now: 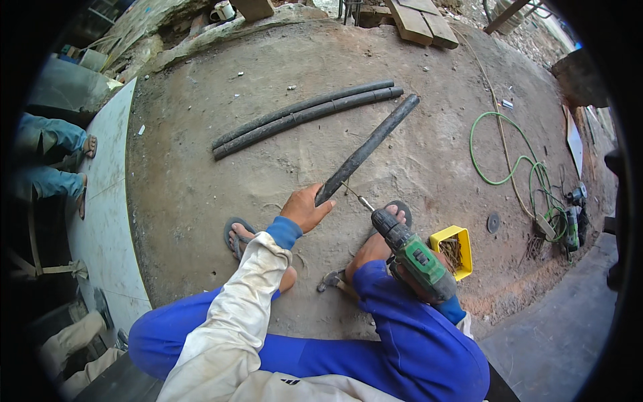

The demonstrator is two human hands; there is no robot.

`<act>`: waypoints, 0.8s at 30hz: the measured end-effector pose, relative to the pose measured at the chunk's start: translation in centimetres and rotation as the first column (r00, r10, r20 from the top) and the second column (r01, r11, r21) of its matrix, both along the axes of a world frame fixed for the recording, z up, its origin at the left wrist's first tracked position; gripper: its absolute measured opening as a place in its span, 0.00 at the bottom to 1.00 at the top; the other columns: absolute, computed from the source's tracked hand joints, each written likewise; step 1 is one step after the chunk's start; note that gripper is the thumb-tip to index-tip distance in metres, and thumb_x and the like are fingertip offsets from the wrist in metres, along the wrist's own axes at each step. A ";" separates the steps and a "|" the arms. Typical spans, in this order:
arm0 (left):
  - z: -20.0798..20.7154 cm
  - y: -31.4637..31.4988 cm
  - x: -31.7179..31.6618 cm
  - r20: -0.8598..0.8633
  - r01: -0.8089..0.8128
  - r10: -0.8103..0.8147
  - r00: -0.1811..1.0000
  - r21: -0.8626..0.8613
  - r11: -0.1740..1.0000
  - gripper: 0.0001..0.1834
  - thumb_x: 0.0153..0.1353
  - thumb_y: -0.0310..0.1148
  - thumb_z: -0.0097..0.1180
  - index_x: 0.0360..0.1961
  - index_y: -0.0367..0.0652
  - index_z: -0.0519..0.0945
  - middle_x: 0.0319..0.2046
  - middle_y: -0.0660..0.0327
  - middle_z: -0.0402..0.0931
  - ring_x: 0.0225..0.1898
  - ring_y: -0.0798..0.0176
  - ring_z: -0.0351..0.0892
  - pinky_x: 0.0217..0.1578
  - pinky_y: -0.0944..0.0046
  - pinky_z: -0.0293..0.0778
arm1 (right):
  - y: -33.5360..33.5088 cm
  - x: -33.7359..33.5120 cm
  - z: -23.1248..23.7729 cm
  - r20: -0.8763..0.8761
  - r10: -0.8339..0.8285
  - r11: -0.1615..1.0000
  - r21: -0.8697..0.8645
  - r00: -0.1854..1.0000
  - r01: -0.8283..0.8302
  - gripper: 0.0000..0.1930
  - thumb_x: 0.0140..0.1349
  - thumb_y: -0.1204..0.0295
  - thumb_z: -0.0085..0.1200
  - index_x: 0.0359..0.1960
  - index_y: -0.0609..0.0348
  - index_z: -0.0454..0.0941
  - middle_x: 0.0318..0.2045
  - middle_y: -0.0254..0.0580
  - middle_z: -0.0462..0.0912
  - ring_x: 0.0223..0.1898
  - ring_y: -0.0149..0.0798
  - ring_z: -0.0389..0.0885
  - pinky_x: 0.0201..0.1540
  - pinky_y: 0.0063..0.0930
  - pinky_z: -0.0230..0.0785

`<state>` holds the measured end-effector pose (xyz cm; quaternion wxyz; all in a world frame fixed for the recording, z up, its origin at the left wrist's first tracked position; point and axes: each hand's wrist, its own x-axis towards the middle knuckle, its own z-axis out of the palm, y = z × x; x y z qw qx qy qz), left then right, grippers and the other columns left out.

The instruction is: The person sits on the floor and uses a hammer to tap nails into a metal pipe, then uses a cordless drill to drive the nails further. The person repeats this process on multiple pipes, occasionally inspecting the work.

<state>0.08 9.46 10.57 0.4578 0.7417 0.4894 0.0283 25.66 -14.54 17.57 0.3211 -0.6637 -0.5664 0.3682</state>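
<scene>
My left hand (307,209) is closed round the near end of a dark pipe (372,146) that slants away to the upper right. A green and black cordless drill (423,262) is in my right hand (407,280), which is mostly hidden beneath the drill's body. Its thin drill bit (351,190) points up and left, with the tip at the side of the pipe just beyond my left fingers. Whether the bit has gone into the wall I cannot tell. Two similar dark pipes (301,118) lie side by side on the ground farther off.
A yellow container (467,253) of nails or screws stands beside my right leg. Farther right lie a dark disc (493,222), a green hose or cable (474,155) and an angle grinder (573,228). Wooden boards (418,25) are at the back. Another person's legs (60,181) show at left.
</scene>
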 end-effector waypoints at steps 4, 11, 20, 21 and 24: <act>-0.6 -0.7 0.5 -0.152 -0.022 0.037 0.988 0.096 0.995 0.24 0.66 0.46 0.67 0.55 0.41 0.82 0.34 0.44 0.86 0.40 0.38 0.88 0.41 0.47 0.80 | -0.5 -0.1 -0.6 0.179 0.055 0.991 0.114 0.982 -0.076 0.10 0.65 0.72 0.69 0.46 0.57 0.86 0.37 0.40 0.88 0.36 0.38 0.87 0.40 0.31 0.79; 0.0 -0.5 1.0 -0.041 -0.028 0.034 0.999 0.137 0.990 0.20 0.66 0.43 0.67 0.51 0.39 0.82 0.32 0.42 0.85 0.37 0.36 0.88 0.38 0.45 0.80 | -1.6 0.2 -0.8 -0.018 -0.118 0.989 -0.089 0.993 0.116 0.11 0.62 0.68 0.72 0.43 0.53 0.85 0.35 0.37 0.87 0.35 0.37 0.86 0.39 0.33 0.77; 0.3 -0.6 1.1 -0.075 -0.038 0.048 0.996 0.127 0.991 0.21 0.65 0.43 0.67 0.51 0.38 0.82 0.32 0.42 0.85 0.37 0.37 0.88 0.40 0.46 0.80 | -2.6 0.7 -0.5 -0.057 -0.141 0.963 -0.241 0.988 0.123 0.18 0.60 0.67 0.74 0.51 0.50 0.83 0.44 0.35 0.87 0.45 0.39 0.88 0.49 0.38 0.80; 0.3 -0.6 1.2 -0.077 -0.043 0.052 0.996 0.123 0.991 0.21 0.65 0.43 0.67 0.51 0.38 0.82 0.32 0.42 0.85 0.37 0.37 0.88 0.40 0.46 0.80 | -2.7 0.7 -0.5 -0.017 -0.128 0.961 -0.248 0.992 0.120 0.19 0.60 0.68 0.74 0.51 0.51 0.82 0.44 0.35 0.87 0.45 0.38 0.87 0.50 0.38 0.80; 0.3 -0.6 1.5 -0.093 -0.046 0.057 0.994 0.123 0.991 0.22 0.64 0.43 0.68 0.52 0.39 0.83 0.32 0.43 0.86 0.38 0.37 0.88 0.40 0.46 0.80 | -2.5 0.4 -0.7 -0.028 -0.180 0.983 -0.040 0.983 0.179 0.13 0.60 0.68 0.73 0.44 0.54 0.84 0.36 0.39 0.86 0.36 0.41 0.86 0.40 0.37 0.78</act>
